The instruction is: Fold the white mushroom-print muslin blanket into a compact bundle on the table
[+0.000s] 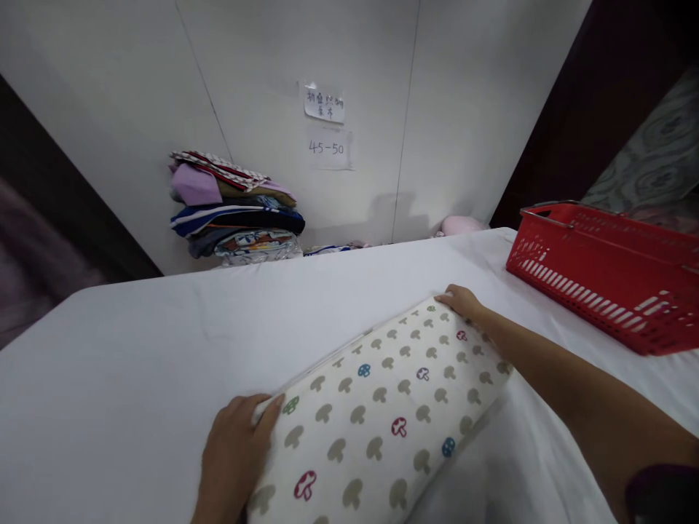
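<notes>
A person's two bare hands hold a folded white cloth printed with beige, red, blue, green and purple mushrooms (pixel 376 415). The cloth lies slantwise at the near centre of a wide table covered in a plain white sheet (pixel 164 349), running from near left to farther right. The left hand (pixel 234 444) grips its left end, pinching the corner with the thumb laid on the printed face. The right hand (pixel 461 300), arm stretched out from the right, pinches the far right corner; its fingers are partly hidden. Whether the cloth is raised off the sheet is hard to tell.

At the right of the table stands a red plastic basket with slotted sides and a metal handle (pixel 573 247), well apart from the cloth. Beyond the far edge, to the left, is a tall stack of folded, multicoloured fabrics (pixel 234 211); to the right, a rounded pale pink item (pixel 461 225) shows. On the light grey wall (pixel 464 94) behind, two white paper signs (pixel 330 148) hang one above the other, the lower reading "45-50".
</notes>
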Motion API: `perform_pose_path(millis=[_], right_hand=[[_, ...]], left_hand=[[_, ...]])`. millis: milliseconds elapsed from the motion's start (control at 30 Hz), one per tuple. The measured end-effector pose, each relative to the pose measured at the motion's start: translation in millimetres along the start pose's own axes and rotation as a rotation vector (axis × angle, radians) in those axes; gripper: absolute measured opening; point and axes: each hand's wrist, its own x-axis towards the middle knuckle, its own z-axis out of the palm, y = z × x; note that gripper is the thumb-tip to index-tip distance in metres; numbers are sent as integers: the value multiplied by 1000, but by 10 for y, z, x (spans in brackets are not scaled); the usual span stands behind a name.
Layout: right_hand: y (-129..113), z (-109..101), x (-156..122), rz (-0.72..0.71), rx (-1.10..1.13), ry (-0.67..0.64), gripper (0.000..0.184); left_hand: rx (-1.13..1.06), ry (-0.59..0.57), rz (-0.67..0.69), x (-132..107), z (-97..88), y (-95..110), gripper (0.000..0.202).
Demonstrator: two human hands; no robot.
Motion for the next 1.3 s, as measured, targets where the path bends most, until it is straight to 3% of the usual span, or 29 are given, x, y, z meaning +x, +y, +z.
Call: perform_pose_path(millis=[167,267,400,500,600,700,833,1033,1300], right_hand=[[-334,-62,355,-91,23,156,43],[-498,53,533,-66,-14,90,47],[-508,203,557,-16,-30,54,61],[-474,198,413,-53,-62,142,65],[-488,209,147,-241,-78,246,56],[-522,296,-141,-386,-65,133,55],[-566,342,-349,-372,-73,-104,58],[-578,231,-492,-344,-110,-99,59],[-557,297,-925,-347,-144,-55,58]], left_hand=[[-107,-17,-89,-36,1,89,40],[-117,3,-104,-45,24,100,40],[-132,18,-102,-47,49,85,39],[-118,44,-116,-46,73,58,41],[-113,60,-90,-42,95,21,43],[-131,57,-61,-36,97,7,44],[-173,60,-29,-38,73,28,44],[-215,65,3,-48,69,30,40],[-232,128,54,-62,58,58,36]])
